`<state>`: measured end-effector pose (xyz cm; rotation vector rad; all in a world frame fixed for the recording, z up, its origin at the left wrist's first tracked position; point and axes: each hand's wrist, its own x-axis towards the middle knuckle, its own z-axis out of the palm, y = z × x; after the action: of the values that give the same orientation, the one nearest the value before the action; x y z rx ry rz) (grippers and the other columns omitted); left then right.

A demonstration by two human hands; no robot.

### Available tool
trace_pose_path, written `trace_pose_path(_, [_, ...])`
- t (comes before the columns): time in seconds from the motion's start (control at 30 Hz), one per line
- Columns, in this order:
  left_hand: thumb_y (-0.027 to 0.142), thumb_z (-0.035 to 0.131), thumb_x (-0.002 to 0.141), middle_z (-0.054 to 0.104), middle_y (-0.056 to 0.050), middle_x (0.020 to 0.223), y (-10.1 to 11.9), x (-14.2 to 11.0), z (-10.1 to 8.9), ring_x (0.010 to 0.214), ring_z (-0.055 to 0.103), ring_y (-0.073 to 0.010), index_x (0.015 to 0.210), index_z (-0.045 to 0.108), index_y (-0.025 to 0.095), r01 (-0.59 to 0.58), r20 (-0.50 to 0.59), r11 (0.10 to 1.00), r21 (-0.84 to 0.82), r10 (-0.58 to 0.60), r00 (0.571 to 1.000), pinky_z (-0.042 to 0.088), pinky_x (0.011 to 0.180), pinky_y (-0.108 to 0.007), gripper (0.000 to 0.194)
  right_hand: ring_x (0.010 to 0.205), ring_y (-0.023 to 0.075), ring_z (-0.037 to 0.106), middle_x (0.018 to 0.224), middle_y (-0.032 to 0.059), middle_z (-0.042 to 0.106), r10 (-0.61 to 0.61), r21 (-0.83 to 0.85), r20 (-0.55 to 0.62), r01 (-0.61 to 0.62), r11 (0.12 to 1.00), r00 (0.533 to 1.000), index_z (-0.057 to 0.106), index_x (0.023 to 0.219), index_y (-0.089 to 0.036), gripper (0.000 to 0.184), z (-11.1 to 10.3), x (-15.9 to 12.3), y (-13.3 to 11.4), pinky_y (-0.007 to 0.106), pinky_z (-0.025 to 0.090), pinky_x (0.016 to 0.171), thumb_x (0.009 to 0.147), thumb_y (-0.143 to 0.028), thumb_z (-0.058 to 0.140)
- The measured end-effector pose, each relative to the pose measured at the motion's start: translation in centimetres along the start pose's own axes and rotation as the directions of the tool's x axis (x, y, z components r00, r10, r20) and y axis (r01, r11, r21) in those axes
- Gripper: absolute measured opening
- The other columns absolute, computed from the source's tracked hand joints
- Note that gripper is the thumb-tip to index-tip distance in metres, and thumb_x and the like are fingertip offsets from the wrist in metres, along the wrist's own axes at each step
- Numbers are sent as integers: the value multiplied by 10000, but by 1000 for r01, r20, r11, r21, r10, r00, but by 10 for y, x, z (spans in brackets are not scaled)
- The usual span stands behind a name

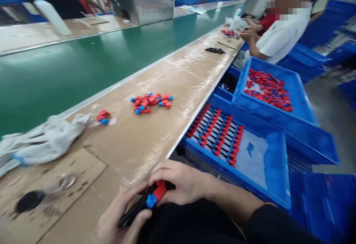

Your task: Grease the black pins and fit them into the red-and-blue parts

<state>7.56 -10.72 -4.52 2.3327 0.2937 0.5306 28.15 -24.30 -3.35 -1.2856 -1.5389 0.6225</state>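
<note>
Low in the head view, my left hand (118,208) is closed around a long black plastic part (135,210). My right hand (185,183) pinches a red and blue plastic toy part (159,191) whose blue end looks like a small fist. That toy part lies against the upper end of the black one; whether they are joined, I cannot tell. Ahead on the bench sits a loose pile of similar red and blue parts (147,103), with a few more (103,116) to its left.
White gloves (55,138) and a stained cardboard sheet (83,177) lie at left. A green conveyor belt (91,62) runs behind the bench. At right, one blue tray (274,184) holds rows of red, blue and black parts; another bin (303,99) holds loose ones. A co-worker (280,38) sits beyond.
</note>
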Motion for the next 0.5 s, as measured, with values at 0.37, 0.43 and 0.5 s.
trace_pose_path(0.37, [463,392,996,451,-211,1508,-29,59,44,1356,472,-490,1502,369,262,-189,199,766,615,81,977,430,1016,-661,545,982,208,659,1127,75,667,290,-37,-943,-914,404,166,637,1150,-160,333,-236,-277,116,431,563,883,952,-428,646])
trace_pose_path(0.43, [463,388,987,400,-219,1550,-34,57,49,1368,465,-481,1527,330,260,-213,228,749,628,85,970,389,1061,-660,580,1033,214,662,1179,77,666,318,-15,-940,-949,316,121,640,1173,-161,315,-266,-301,137,438,569,906,962,-395,647])
trace_pose_path(0.5, [449,400,981,336,-200,1602,-35,55,54,1402,440,-462,1568,252,288,-193,216,749,634,68,974,347,1114,-643,626,1063,223,663,1220,86,660,352,-16,-929,-966,257,109,635,1206,-163,328,-289,-312,157,448,573,919,964,-384,648])
